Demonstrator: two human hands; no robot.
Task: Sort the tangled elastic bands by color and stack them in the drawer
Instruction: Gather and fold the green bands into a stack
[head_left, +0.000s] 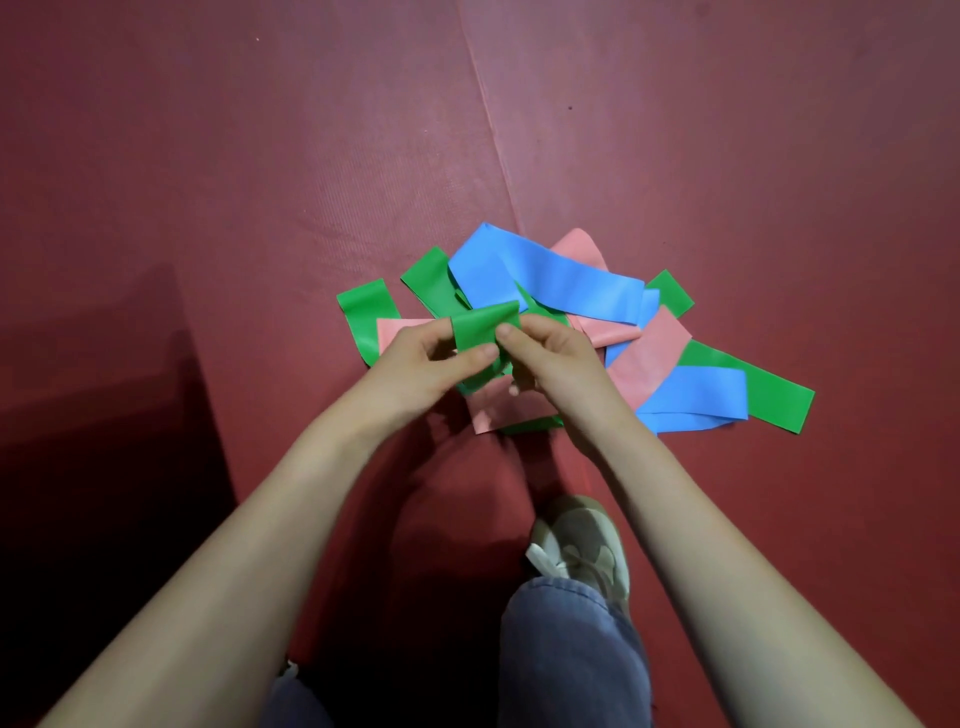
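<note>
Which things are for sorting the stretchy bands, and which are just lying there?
For the job: the green band pinched by the left hand and right hand; the pile's blue bands, pink bands and other green bands.
Just there: the red mat, the shoe, the jeans leg.

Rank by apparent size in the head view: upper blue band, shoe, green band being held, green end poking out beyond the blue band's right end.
1. Upper blue band and shoe: about alike; the shoe is nearer the camera, so unranked.
2. Held green band, its visible part.
3. Green end.
</note>
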